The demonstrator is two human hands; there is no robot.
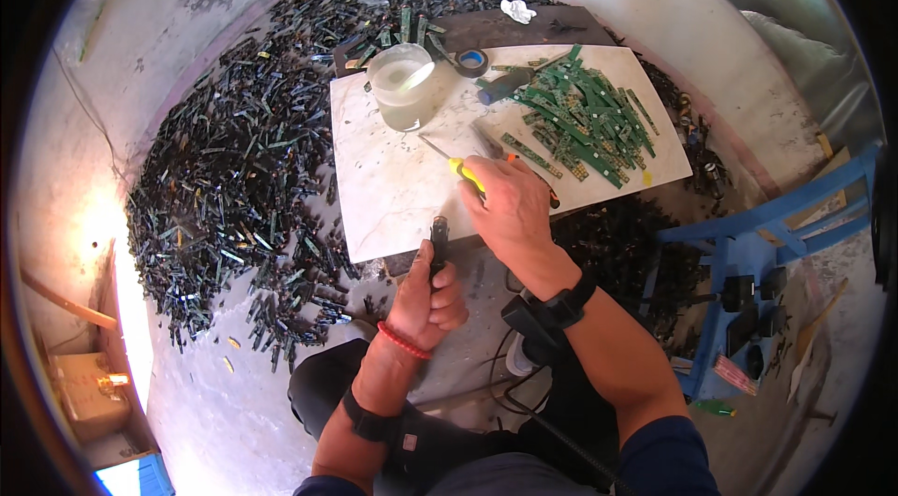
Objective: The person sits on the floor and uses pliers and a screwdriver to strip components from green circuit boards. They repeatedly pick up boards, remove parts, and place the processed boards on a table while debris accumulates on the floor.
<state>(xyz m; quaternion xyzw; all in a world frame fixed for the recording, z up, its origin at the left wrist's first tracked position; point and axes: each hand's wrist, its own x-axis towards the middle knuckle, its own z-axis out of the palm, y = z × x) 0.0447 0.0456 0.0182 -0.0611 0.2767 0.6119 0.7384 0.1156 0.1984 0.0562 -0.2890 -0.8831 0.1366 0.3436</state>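
My left hand (427, 301) is closed around a narrow black piece (440, 232) with a shiny end, thumb along its side; its exact kind I cannot make out. It is just off the near edge of the white board (374, 206). Gripped in my right hand (513, 199) is a screwdriver (468, 174) with a yellow, black and orange handle, its thin shaft pointing up-left over the board. The screwdriver tip is apart from the black piece. A heap of green circuit board strips (594, 112) lies at the board's right side.
A cloudy plastic tub (402, 89), a roll of black tape (472, 62) and a dark-handled tool (505, 85) stand or lie on the board. A large pile of dark strips (243, 150) covers the floor leftward. A blue chair (739, 281) stands right; a cable (543, 412) runs near my legs.
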